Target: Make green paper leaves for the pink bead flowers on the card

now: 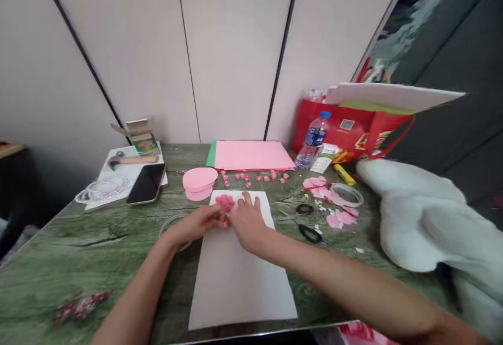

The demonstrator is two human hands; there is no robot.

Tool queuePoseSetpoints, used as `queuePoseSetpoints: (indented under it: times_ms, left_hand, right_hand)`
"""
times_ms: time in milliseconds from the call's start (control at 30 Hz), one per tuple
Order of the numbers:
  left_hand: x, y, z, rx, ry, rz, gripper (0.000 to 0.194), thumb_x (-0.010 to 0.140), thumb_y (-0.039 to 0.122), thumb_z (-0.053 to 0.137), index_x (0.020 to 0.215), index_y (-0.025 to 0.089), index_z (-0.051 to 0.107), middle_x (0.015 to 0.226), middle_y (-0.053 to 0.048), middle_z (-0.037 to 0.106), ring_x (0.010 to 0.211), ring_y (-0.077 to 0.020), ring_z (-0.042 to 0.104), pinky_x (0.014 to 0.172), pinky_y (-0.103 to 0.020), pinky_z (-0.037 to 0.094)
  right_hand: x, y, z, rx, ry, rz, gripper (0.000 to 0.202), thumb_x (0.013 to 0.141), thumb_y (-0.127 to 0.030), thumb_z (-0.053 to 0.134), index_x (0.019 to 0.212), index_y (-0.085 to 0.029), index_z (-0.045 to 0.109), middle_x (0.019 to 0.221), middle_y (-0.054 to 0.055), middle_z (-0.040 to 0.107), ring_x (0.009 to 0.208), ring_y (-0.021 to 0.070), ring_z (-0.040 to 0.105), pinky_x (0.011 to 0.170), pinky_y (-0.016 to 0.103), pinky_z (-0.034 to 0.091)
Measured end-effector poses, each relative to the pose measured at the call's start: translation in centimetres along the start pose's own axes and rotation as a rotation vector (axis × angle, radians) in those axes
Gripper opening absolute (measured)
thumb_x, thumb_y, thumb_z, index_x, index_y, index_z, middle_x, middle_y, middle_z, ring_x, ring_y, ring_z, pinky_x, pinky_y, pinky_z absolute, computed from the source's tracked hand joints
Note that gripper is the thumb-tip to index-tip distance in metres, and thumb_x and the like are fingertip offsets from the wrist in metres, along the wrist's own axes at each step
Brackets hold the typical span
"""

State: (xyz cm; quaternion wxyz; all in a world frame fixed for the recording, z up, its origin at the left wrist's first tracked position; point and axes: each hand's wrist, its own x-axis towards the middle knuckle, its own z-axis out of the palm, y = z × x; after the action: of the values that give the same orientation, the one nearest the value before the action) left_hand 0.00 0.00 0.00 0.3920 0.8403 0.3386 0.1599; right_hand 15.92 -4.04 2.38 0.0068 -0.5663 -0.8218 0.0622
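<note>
A long white sheet (239,287) lies on the green wood-grain table (98,253). Near its top left sits a cluster of pink paper rolls (225,201). My left hand (206,219) is just below the cluster, its fingers curled together; anything between them is too small to make out. Resting on the sheet just right of the cluster, my right hand (247,219) has its fingers spread. Behind the sheet, several small pink rolls (247,177) lie in loose rows, with a stack of pink paper circles (200,179) to their left.
Scissors (310,233), a tape roll (346,195), pink scraps (341,219) and a glue stick (345,175) lie right. Behind them stand a bottle (313,141) and red bag (351,128). A phone (146,183) and hammer (133,160) are left; pink sheets (251,155) lie behind.
</note>
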Motion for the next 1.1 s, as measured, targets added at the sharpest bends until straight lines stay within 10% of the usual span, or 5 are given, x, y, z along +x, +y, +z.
queuePoseSetpoints:
  times_ms: [367,733,1100]
  left_hand:
    - [-0.3,1.2,0.4,0.062,0.034,0.011,0.01,0.083,0.016,0.043,0.076,0.018,0.05,0.079,0.001,0.06,0.073,-0.0137,0.054,0.069,-0.025,0.042]
    - [1.2,0.5,3.2,0.301,0.233,0.161,0.02,0.086,0.01,0.039,0.079,0.017,0.056,0.082,-0.003,0.058,0.077,-0.0148,0.052,0.071,-0.026,0.04]
    - [1.7,-0.1,4.6,0.519,0.277,0.169,0.027,0.09,0.013,0.035,0.079,0.016,0.06,0.077,0.0,0.042,0.064,-0.0105,0.042,0.057,-0.02,0.036]
  right_hand:
    - [1.0,2.8,0.3,0.35,0.184,-0.019,0.015,0.061,0.0,0.061,0.068,-0.01,0.069,0.11,0.023,0.061,0.116,0.0378,0.043,0.088,0.05,0.04]
    - [-3.0,13.9,-1.1,1.192,0.618,0.0,0.013,0.072,-0.027,0.05,0.063,-0.02,0.042,0.089,0.005,0.064,0.065,0.0122,0.06,0.059,0.027,0.049]
    - [-1.7,10.1,4.9,1.106,0.457,-0.05,0.017,0.076,-0.013,0.046,0.074,-0.017,0.062,0.053,-0.005,0.046,0.044,0.0081,0.036,0.043,0.02,0.026]
